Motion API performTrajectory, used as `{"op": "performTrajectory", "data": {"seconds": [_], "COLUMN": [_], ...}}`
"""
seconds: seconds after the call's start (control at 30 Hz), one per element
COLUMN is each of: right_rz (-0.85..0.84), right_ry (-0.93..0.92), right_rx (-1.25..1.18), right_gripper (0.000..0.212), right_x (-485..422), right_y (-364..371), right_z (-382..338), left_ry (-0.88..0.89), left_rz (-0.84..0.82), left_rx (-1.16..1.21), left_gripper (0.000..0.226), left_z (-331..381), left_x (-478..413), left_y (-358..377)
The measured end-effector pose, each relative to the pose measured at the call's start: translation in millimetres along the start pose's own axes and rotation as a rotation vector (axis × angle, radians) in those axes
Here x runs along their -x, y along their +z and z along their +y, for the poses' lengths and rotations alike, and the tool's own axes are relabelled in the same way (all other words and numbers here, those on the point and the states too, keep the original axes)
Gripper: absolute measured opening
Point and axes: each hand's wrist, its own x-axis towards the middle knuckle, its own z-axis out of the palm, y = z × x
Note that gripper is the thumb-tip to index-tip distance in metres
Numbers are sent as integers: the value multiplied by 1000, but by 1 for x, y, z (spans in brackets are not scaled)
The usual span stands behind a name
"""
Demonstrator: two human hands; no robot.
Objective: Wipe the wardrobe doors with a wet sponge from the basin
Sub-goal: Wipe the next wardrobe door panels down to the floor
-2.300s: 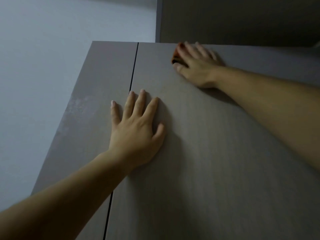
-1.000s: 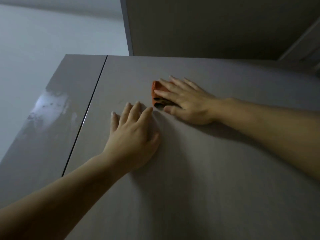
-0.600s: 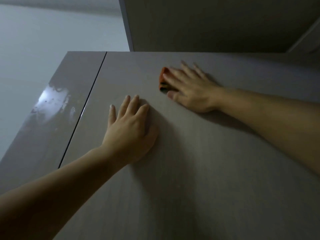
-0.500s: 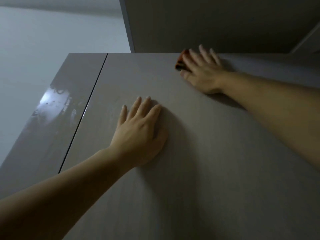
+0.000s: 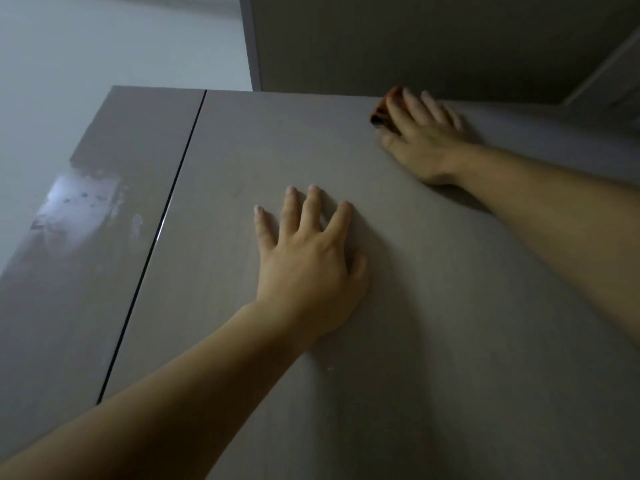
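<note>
A plain, pale wall (image 5: 104,39) fills the upper left. To its right is a dark grey panel (image 5: 398,39) with a lighter edge (image 5: 252,39) running upright along its left side. At the far upper right, a pale strip (image 5: 602,60) slants across the shadow.

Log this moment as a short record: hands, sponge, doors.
left hand: flat on the right door, fingers spread, holding nothing
right hand: straight fingers press the sponge against the same door near its top edge
sponge: orange, mostly hidden under the fingers
left door: shiny smeared patch in its upper half
seam: dark line between the doors
</note>
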Motion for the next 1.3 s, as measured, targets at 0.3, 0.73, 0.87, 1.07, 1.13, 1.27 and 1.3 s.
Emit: {"op": "performTrajectory", "data": {"seconds": [0.3,0.73,0.87,1.07,1.13,1.27,1.3], "right_rz": [-30,-9,-16,-30,-22,-24,-31], "right_ry": [105,45,-266,-30,-20,-339,-359], "right_rx": [-10,-33,31,-36,-36,45,58], "right_gripper": [65,66,76,65,66,68,67], "right_x": [2,3,52,8,11,55,53], "right_y": [-3,1,20,1,0,18,17], "right_z": [31,54,49,97,95,97,105], "left_ry": [18,-32,-78,52,63,58,60], "left_rz": [57,57,49,57,18,-12,-19], "left_rx": [11,-24,-92,-24,-30,-105,-127], "left_gripper": [69,77,78,70,71,72,72], "left_z": [-2,4,23,89,102,105,104], "left_x": [-1,1,1,-5,-7,-6,-5], "left_y": [4,2,0,10,14,17,18]}}
